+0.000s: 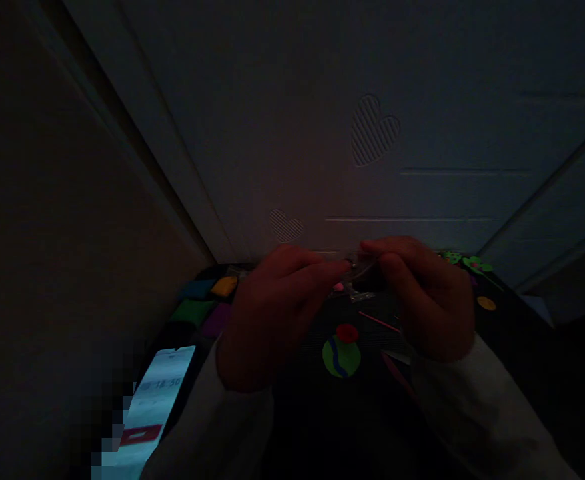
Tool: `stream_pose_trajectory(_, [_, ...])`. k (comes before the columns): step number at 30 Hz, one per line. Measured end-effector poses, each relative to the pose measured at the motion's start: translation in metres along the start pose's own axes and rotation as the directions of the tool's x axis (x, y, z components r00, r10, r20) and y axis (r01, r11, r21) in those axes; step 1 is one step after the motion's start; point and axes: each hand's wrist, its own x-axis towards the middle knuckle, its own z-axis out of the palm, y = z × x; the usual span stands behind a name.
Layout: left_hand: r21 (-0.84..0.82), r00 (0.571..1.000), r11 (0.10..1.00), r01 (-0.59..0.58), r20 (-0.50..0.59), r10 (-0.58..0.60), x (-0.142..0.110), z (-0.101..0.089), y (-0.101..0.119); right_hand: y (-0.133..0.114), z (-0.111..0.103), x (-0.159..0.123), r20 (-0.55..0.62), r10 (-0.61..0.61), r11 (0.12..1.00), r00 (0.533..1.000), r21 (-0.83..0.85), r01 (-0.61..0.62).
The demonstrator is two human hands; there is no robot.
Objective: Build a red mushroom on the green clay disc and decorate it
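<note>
A small clear plastic bag (pixel 365 268) is stretched between my two hands, above the far part of a dark table. My left hand (pixel 277 313) pinches its left side between thumb and fingers. Gripping the right side is my right hand (pixel 427 300), with thumb and forefinger closed. Something small seems to be in the bag, too dim to make out. Below the hands lies a flat green disc (pixel 352 355) with a wavy blue strip (pixel 338 357) across it. A red round piece (pixel 347 333) touches its upper edge.
A thin pink stick (pixel 380 321) and a pink-handled tool (pixel 395 370) lie near my right wrist. Yellow (pixel 224 287), green (pixel 191 311) and other coloured packs sit at left, behind a lit phone (pixel 165 387). Green flower shapes (pixel 477 265) and an orange disc (pixel 486 303) lie at right.
</note>
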Motion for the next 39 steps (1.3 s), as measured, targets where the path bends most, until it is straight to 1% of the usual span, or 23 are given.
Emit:
stream_pose_trajectory(4, [0.033, 0.999, 0.999, -0.036, -0.011, 0.036, -0.001, 0.0, 0.0, 0.001, 0.001, 0.0, -0.03, 0.027, 0.999, 0.999, 0.03, -0.026])
stream_pose_trajectory(7, [0.052, 0.999, 0.998, -0.021, -0.049, 0.024, 0.0, 0.001, 0.003, 0.002, 0.002, -0.001, -0.07, 0.062, 0.995, 0.996, 0.082, -0.056])
stream_pose_trajectory(9, [0.02, 0.996, 0.999, 0.048, -0.076, -0.046, 0.001, 0.001, 0.005, 0.003, 0.004, -0.001, -0.077, 0.134, 0.978, 0.988, 0.173, -0.119])
stream_pose_trajectory(11, [-0.097, 0.983, 0.982, 0.165, -0.071, -0.172, 0.002, 0.001, 0.005, 0.004, 0.006, -0.001, -0.087, 0.2, 0.948, 0.976, 0.269, -0.17])
stream_pose_trajectory(13, [-0.249, 0.955, 0.926, 0.284, -0.017, -0.297, 0.003, 0.001, 0.004, 0.004, 0.006, 0.0, -0.072, 0.242, 0.924, 0.968, 0.323, -0.207])
stream_pose_trajectory(14, [-0.306, 0.94, 0.893, 0.329, 0.017, -0.34, 0.004, 0.0, 0.003, 0.004, 0.005, 0.001, -0.055, 0.262, 0.915, 0.964, 0.331, -0.23])
stream_pose_trajectory(16, [-0.364, 0.924, 0.854, 0.372, 0.062, -0.376, 0.005, -0.001, 0.001, 0.005, 0.003, 0.003, 0.01, 0.293, 0.905, 0.956, 0.321, -0.28])
stream_pose_trajectory(18, [-0.367, 0.929, 0.857, 0.362, 0.066, -0.364, 0.005, -0.001, -0.002, 0.006, 0.0, 0.005, 0.093, 0.3, 0.912, 0.949, 0.264, -0.315])
stream_pose_trajectory(20, [-0.341, 0.949, 0.888, 0.307, 0.042, -0.312, 0.004, 0.0, -0.004, 0.007, -0.003, 0.007, 0.157, 0.28, 0.938, 0.947, 0.165, -0.304])
stream_pose_trajectory(22, [-0.292, 0.965, 0.922, 0.253, 0.013, -0.261, 0.004, 0.002, -0.004, 0.007, -0.006, 0.008, 0.19, 0.25, 0.965, 0.949, 0.031, -0.26])
stream_pose_trajectory(25, [-0.2, 0.979, 0.96, 0.197, -0.007, -0.202, 0.004, 0.004, -0.002, 0.005, -0.005, 0.007, 0.184, 0.187, 0.979, 0.965, -0.115, -0.168])
stream_pose_trajectory(30, [-0.147, 0.984, 0.973, 0.176, 0.028, -0.173, 0.005, 0.009, 0.0, 0.002, -0.001, 0.004, 0.237, 0.058, 0.987, 0.97, -0.162, -0.02])
stream_pose_trajectory(33, [-0.047, 0.991, 0.991, 0.124, -0.035, -0.126, 0.006, 0.016, -0.003, 0.007, 0.001, 0.005, 0.216, 0.045, 0.974, 0.975, -0.226, 0.005])
stream_pose_trajectory(36, [0.084, 0.988, 0.993, 0.085, -0.133, -0.074, 0.006, 0.027, -0.009, 0.016, 0.001, 0.006, 0.166, 0.087, 0.956, 0.982, -0.29, -0.036])
stream_pose_trajectory(39, [0.141, 0.977, 0.987, 0.079, -0.207, -0.048, 0.005, 0.035, -0.019, 0.027, 0.003, 0.009, 0.095, 0.118, 0.943, 0.988, -0.324, -0.081])
